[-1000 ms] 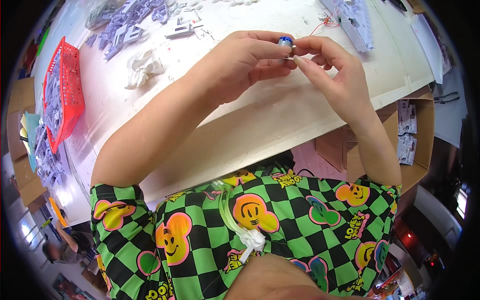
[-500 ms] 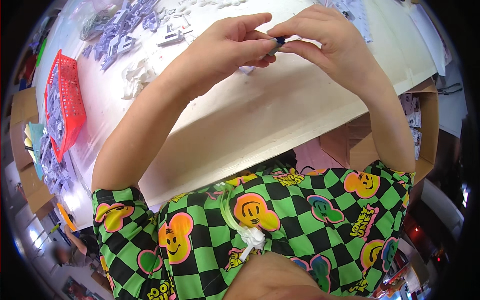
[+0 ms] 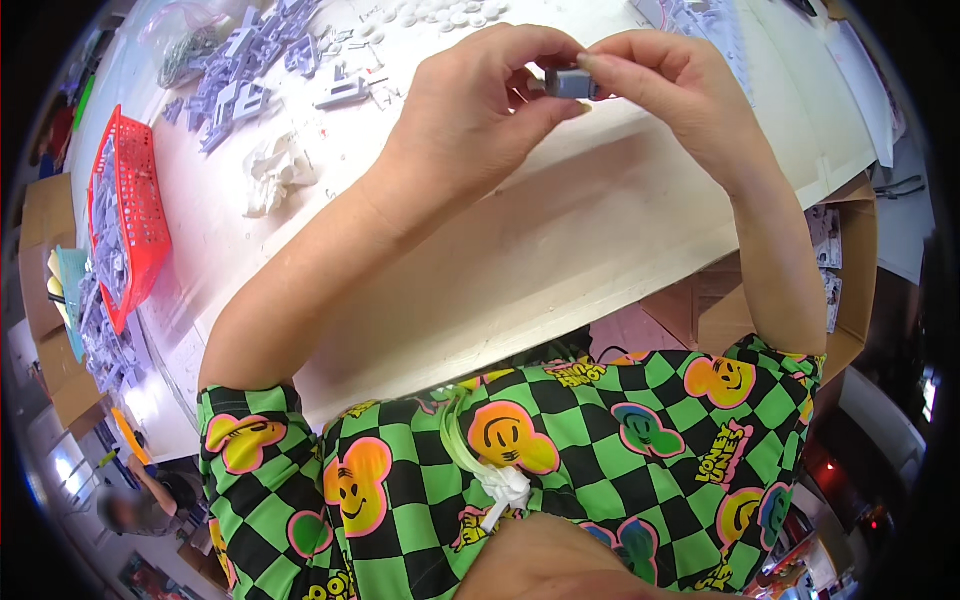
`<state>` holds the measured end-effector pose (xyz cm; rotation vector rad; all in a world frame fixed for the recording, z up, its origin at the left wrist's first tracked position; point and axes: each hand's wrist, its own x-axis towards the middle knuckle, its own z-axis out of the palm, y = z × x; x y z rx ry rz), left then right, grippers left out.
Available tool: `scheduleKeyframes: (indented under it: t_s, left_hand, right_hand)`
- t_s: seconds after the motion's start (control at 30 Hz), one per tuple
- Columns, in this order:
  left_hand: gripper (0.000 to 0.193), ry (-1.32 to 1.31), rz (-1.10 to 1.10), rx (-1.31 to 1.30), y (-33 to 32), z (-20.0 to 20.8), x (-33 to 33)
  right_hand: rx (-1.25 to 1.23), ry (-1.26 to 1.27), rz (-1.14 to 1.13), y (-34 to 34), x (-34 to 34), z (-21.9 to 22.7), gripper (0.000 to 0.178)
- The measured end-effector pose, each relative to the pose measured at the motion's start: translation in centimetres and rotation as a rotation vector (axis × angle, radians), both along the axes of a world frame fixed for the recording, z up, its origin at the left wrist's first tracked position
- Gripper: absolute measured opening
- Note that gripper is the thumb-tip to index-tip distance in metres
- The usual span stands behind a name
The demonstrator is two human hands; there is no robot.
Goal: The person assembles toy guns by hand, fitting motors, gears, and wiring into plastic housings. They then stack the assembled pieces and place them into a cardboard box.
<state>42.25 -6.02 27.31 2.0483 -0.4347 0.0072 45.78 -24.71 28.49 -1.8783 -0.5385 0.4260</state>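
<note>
A small grey block-shaped part (image 3: 570, 84) with a darker end is held up over the far half of the white table. My left hand (image 3: 478, 105) grips it from the left, thumb below and fingers curled behind. My right hand (image 3: 690, 95) pinches its right end between thumb and forefinger. What exactly the right fingertips cover is hidden. Left of my hands lie a grey U-shaped plastic piece (image 3: 345, 92) and a heap of grey plastic parts (image 3: 238, 95). Crumpled white tissue (image 3: 275, 177) rests beside my left forearm.
A red perforated basket (image 3: 146, 215) filled with grey parts stands at the table's left edge, with more parts spilling beside it. White round discs (image 3: 440, 14) and a clear plastic bag (image 3: 185, 30) lie at the back. An open cardboard box (image 3: 852, 270) stands at the right.
The block has turned and its larger grey side now shows between my hands. My left hand has rotated, its fingers curling further around the part. My right hand has shifted slightly down.
</note>
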Motion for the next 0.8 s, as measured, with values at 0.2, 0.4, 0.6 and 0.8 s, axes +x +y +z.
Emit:
scheduleKeyframes:
  t_s: [0.2, 0.4, 0.6, 0.8]
  left_hand:
    - [0.03, 0.3, -0.006, -0.332, 0.7, -0.1, 0.3]
    - [0.032, 0.441, 0.004, -0.46, 1.6, -0.5, 0.5]
    - [0.033, 0.604, 0.007, -0.587, 2.0, -0.4, -0.2]
    - [0.034, 0.583, -0.001, -0.562, 2.2, 1.0, -2.0]
  right_hand:
    - [-0.322, -0.473, -0.022, -3.4, -0.2, 1.6, 0.026]
    - [-0.469, -0.825, -0.314, -5.9, 0.7, -0.7, 0.027]
    - [-0.261, -0.456, -0.298, -6.6, -0.1, -2.3, 0.025]
    - [-0.37, -0.575, -0.257, -4.6, -2.3, -0.9, 0.021]
